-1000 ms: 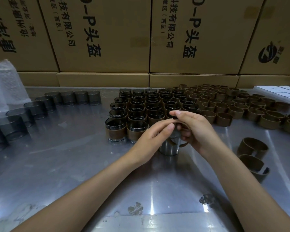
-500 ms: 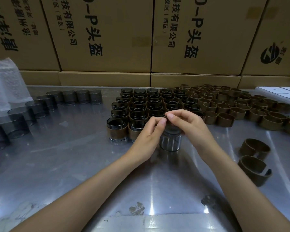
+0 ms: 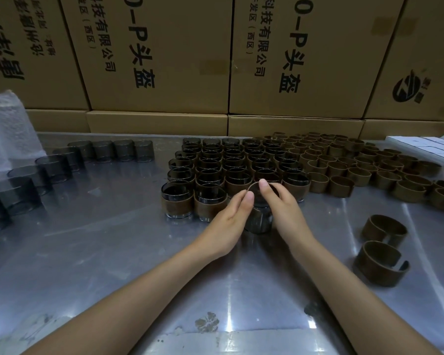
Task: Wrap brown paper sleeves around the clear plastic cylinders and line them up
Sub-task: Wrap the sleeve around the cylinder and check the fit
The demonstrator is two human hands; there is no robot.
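I see both hands meeting over one clear cylinder (image 3: 257,221) that stands on the steel worktop (image 3: 100,252), just in front of the block of wrapped cylinders (image 3: 231,172). My left hand (image 3: 228,216) curls against the cylinder's left side, thumb up at its rim; my right hand (image 3: 282,203) pinches the thin top edge with its fingertips. Whether that edge is the rim or a brown sleeve I cannot tell. Loose brown sleeves (image 3: 356,162) crowd the worktop to the right of the block, and two more sleeves (image 3: 382,247) lie apart, nearer my right forearm. Bare cylinders (image 3: 62,165) curve along the left, beside a plastic bag (image 3: 8,129). Cardboard boxes (image 3: 164,60) wall the back.
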